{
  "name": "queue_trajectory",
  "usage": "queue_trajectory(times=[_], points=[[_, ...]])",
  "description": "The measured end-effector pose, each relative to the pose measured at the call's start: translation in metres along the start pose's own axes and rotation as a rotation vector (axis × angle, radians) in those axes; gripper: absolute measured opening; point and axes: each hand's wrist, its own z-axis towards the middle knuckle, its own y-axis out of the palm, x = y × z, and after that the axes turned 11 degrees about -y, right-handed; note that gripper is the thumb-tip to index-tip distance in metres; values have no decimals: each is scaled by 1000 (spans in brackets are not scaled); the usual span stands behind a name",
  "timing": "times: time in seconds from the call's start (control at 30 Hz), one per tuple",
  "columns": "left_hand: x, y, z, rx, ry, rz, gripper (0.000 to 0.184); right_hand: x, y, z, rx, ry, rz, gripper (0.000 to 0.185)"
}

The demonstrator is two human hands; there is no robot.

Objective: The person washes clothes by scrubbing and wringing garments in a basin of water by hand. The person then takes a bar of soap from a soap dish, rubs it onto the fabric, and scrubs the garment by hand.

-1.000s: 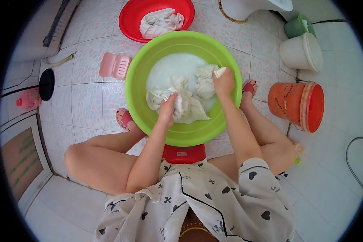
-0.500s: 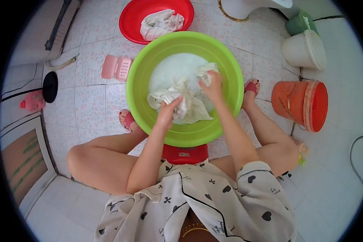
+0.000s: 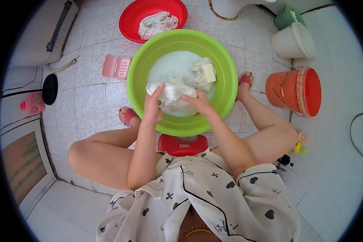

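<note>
Both hands hold a wet white cloth [image 3: 172, 93] stretched over a large green basin [image 3: 226, 76]. My left hand [image 3: 152, 107] grips its left end, thumb on top. My right hand [image 3: 198, 104] pinches the right side of the same cloth; the fingers underneath are hidden. Cloudy, whitish water [image 3: 165, 66] fills the bottom of the basin. To the right of the cloth, a pale bar of soap [image 3: 209, 73] lies on a bunched off-white cloth [image 3: 199, 74] inside the basin.
A red basin [image 3: 129, 20] with white fabric [image 3: 159, 25] stands beyond the green one. An open pink soap box [image 3: 116, 66] lies at left. On the right are an orange bucket [image 3: 284, 90] and a white bucket [image 3: 290, 42]. A red stool [image 3: 183, 146] is below.
My right hand has left the bunched cloth at the right and moved left onto the white cloth. The soap bar now shows on the bunch. The white cloth is spread between both hands.
</note>
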Motion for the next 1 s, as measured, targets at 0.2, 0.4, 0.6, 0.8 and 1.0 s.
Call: queue_trajectory(times=[0.2,0.4,0.6,0.8,1.0], points=[[-26,-26,17,193,-7,45,34,-29,34,-3,282,-158,196,39],[-55,-43,43,263,-148,-95,38,-16,107,-31,179,-496,-716,22],[-91,-14,39,290,-129,-28,35,-13,69,28,314,28,-817,30],[-74,-15,39,226,-139,-64,42,2,75,11,301,-289,-743,28],[-73,-46,63,12,-334,-207,41,-1,110,-21,120,-367,-977,27]])
